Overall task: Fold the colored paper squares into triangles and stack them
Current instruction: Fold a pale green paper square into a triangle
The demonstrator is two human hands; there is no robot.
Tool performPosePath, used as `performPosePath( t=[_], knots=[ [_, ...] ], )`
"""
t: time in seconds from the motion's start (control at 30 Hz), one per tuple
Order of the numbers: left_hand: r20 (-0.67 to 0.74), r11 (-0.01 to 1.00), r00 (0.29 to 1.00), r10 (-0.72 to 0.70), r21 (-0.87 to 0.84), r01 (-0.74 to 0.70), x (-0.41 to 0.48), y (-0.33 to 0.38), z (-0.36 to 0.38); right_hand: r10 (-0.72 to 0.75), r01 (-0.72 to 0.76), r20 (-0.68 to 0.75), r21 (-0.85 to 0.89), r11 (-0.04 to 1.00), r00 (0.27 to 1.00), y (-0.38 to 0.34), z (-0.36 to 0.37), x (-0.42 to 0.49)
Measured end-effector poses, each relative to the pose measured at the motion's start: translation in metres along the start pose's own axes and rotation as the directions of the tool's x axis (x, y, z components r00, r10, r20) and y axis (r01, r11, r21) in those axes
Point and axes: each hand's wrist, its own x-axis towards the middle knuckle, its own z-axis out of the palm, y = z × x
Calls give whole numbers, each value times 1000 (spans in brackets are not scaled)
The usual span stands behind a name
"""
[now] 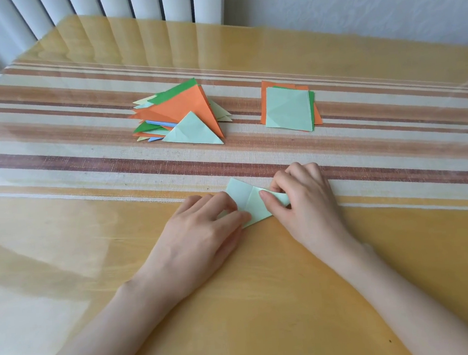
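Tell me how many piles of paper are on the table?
2. The pile of triangles sits left of the middle; the pile of squares lies to its right. One loose sheet is held by the left hand and right hand.

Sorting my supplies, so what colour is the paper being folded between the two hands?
The paper is pale mint green, seen best in the head view.

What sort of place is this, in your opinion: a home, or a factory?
Most likely a room in a home. A striped woven tablecloth under a glossy clear cover, white vertical slats behind it (blinds or a radiator), and a plain pale wall suggest this.
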Motion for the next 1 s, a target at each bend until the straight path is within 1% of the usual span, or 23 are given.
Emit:
performPosePath(
  t=[0.07, 0.1, 0.13, 0.2, 0.23, 0.27, 0.3, 0.37, 0.43, 0.6, 0.7, 0.8, 0.83, 0.9, 1.0],
  knots=[
    [11, 1000, 1000, -10, -3, 10, 0, 0, -1, 66, -74, 64, 130, 989, 996, 0, -11, 2],
    [19, 1000, 1000, -16, -7, 16, 0, 1, -2, 72, -85, 82, 167, 982, 994, 1, -20, 0],
    [28, 1000, 999, -21, -9, 22, 1, 2, -3, 40, -52, 82, 150, 987, 996, 2, -29, -5],
    [44, 1000, 999, -29, 10, 28, 2, 4, -3, -122, 124, 83, -12, 992, 989, 2, -45, -22],
    [47, 999, 998, -29, 33, 27, 3, 6, -3, -195, 206, 120, -92, 974, 973, 1, -48, -32],
    [46, 998, 999, -25, 60, 22, 3, 7, -3, -229, 255, 167, -154, 955, 959, 0, -50, -41],
    [42, 996, 999, -20, 89, 16, 3, 9, -2, -224, 264, 204, -196, 944, 953, 0, -49, -46],
    [31, 991, 999, -16, 130, 12, 3, 12, -1, -160, 219, 237, -249, 943, 958, -1, -46, -48],
    [30, 991, 999, -11, 137, 7, 3, 13, -1, -115, 176, 235, -261, 949, 965, -1, -46, -44],
    [46, 988, 999, -10, 152, 3, 1, 13, 1, -77, 143, 236, -277, 950, 969, 14, -53, -49],
    [47, 989, 999, -21, 147, 14, 0, 14, 2, -55, 111, 201, -277, 954, 978, 16, -56, -48],
    [61, 989, 998, -34, 149, 24, 0, 14, 2, -25, 59, 128, -263, 963, 991, 15, -56, -48],
    [68, 988, 997, -38, 151, 28, 0, 15, 2, -30, 55, 100, -252, 966, 994, 15, -56, -48],
    [82, 986, 996, -45, 164, 31, 1, 17, 1, -86, 98, 68, -195, 976, 994, 14, -56, -43],
    [82, 979, 995, -53, 201, 36, 7, 20, -1, -182, 197, 117, -134, 971, 976, 14, -49, -35]
  ],
)
